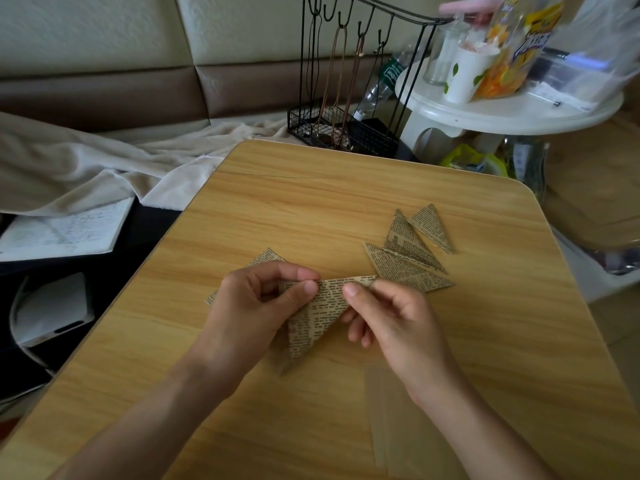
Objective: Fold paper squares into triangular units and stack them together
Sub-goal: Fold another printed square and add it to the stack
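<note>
- My left hand [258,299] pinches the top left corner of the folded paper triangle [317,315], thumb on top and fingers curled behind it.
- My right hand [391,315] pinches the same triangle's upper edge at its right end, forefinger and thumb closed on the paper.
- The triangle hangs point-down between both hands, just above the wooden table [311,202].
- Under my left hand, on the table, lies an unfolded paper square [266,256], mostly hidden.
- Beyond my right hand, three finished triangles [408,251] lie overlapping on the table.
- Past the table's far edge stands a black wire rack [346,133].
</note>
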`<state>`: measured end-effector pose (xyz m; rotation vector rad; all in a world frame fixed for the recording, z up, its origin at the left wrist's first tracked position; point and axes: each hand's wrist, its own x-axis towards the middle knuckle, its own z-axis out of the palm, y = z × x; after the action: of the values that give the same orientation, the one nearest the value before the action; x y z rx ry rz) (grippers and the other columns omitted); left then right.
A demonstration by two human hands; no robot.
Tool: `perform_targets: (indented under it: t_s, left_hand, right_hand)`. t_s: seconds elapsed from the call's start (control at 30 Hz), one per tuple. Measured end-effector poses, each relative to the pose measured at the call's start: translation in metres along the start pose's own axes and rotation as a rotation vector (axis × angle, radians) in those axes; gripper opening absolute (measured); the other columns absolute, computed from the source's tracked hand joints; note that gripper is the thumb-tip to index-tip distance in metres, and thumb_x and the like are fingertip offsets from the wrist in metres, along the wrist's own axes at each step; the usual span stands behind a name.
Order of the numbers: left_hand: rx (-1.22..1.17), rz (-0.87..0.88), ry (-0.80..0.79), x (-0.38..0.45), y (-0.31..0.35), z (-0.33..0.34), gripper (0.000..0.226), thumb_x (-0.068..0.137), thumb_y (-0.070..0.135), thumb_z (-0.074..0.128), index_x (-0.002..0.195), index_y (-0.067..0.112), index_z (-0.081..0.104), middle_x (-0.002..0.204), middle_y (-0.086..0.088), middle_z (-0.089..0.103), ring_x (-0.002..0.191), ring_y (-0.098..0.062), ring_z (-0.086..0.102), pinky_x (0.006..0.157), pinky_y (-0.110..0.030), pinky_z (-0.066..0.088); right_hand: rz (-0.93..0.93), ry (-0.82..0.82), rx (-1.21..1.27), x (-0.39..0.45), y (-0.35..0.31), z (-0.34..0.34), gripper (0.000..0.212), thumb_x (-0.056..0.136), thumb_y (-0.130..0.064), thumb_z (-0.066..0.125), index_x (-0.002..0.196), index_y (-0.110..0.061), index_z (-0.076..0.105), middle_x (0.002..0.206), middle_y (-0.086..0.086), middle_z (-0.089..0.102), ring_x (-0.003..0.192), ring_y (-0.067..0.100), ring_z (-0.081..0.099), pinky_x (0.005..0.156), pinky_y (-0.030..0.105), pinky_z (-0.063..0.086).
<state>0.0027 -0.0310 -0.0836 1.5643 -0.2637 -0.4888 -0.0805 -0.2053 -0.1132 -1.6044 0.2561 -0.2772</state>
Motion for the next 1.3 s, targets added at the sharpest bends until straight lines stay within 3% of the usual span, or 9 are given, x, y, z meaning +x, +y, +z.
perform_targets:
  t_s: [0.13, 0.3, 0.53, 0.73, 0.87, 1.1, 1.3]
  left_hand:
    - [-0.002, -0.050, -0.071, 0.0006, 0.0017, -0.0016, 0.024, 0.072, 0.030, 0.081, 0.095, 0.026, 0.080, 0.089, -0.008, 0.079, 0.087, -0.019, 0.076, 0.075, -0.022, 0.060]
    - [0.042, -0.083, -0.151, -0.0006, 0.0026, 0.0001, 0.023, 0.073, 0.026, 0.083, 0.096, 0.025, 0.081, 0.090, -0.007, 0.079, 0.086, -0.017, 0.077, 0.072, -0.017, 0.057]
    - [-0.069, -0.113, -0.096, 0.0002, 0.0024, 0.0009, 0.019, 0.078, 0.012, 0.081, 0.097, 0.012, 0.081, 0.094, -0.014, 0.079, 0.092, -0.025, 0.077, 0.077, -0.023, 0.060]
    - [-0.080, -0.153, -0.112, 0.0008, 0.0043, 0.0010, 0.022, 0.079, 0.011, 0.080, 0.101, 0.008, 0.079, 0.097, -0.016, 0.079, 0.095, -0.028, 0.077, 0.082, -0.029, 0.062]
    - [-0.056, -0.162, -0.109, 0.0005, 0.0057, 0.0000, 0.013, 0.081, 0.007, 0.080, 0.093, 0.012, 0.081, 0.093, -0.015, 0.079, 0.086, -0.022, 0.077, 0.074, -0.021, 0.059]
    - [-0.039, -0.142, -0.069, 0.0015, 0.0054, -0.0006, 0.015, 0.077, 0.011, 0.082, 0.092, 0.013, 0.081, 0.091, -0.013, 0.079, 0.086, -0.023, 0.077, 0.075, -0.021, 0.060]
    - [-0.029, -0.120, -0.039, 0.0034, 0.0025, 0.0003, 0.013, 0.080, 0.005, 0.081, 0.092, 0.011, 0.081, 0.090, -0.012, 0.079, 0.085, -0.021, 0.077, 0.075, -0.021, 0.060]
  right_hand:
    - [0.005, 0.058, 0.034, 0.0015, 0.0000, 0.0006, 0.021, 0.095, -0.034, 0.069, 0.078, -0.021, 0.074, 0.064, 0.000, 0.064, 0.057, 0.012, 0.061, 0.049, 0.021, 0.046]
    - [0.024, 0.130, 0.069, 0.0028, -0.0016, 0.0010, 0.026, 0.088, -0.039, 0.071, 0.084, -0.013, 0.076, 0.063, 0.004, 0.059, 0.055, 0.010, 0.052, 0.048, 0.021, 0.039]
    - [0.034, -0.007, -0.034, 0.0010, -0.0065, -0.0024, 0.029, 0.098, -0.028, 0.068, 0.083, -0.003, 0.069, 0.066, 0.008, 0.057, 0.058, 0.011, 0.053, 0.053, 0.018, 0.040]
    - [0.088, 0.013, -0.008, 0.0026, -0.0070, -0.0036, 0.024, 0.097, -0.030, 0.068, 0.083, -0.012, 0.074, 0.064, 0.005, 0.059, 0.058, 0.013, 0.054, 0.049, 0.021, 0.038]
    - [0.088, 0.033, 0.072, 0.0030, -0.0080, -0.0059, 0.029, 0.093, -0.036, 0.069, 0.086, -0.008, 0.073, 0.072, 0.009, 0.063, 0.061, 0.014, 0.056, 0.050, 0.022, 0.040]
    - [0.055, 0.022, 0.023, 0.0023, -0.0045, -0.0038, 0.024, 0.097, -0.030, 0.067, 0.087, -0.009, 0.073, 0.070, 0.011, 0.060, 0.060, 0.016, 0.055, 0.050, 0.023, 0.040]
    - [0.060, 0.021, -0.100, 0.0042, 0.0000, -0.0018, 0.022, 0.096, -0.034, 0.067, 0.080, -0.020, 0.071, 0.054, 0.003, 0.058, 0.053, 0.020, 0.050, 0.047, 0.028, 0.037]
